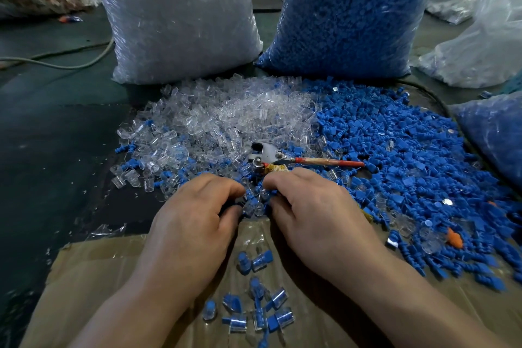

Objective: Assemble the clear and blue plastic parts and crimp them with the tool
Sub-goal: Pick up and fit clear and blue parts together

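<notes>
Head view: left hand (195,215) and right hand (313,212) curl fingertip to fingertip, pinching small parts (252,204) between them at the heap's near edge; which colour each holds is hidden. Just beyond the knuckles lies the crimp tool (268,157), long axis running left to right, head leftward, red handle pointing right, so the right hand seems nearer its grip.

Factory floor, bulk sacks (180,22) of parts
</notes>
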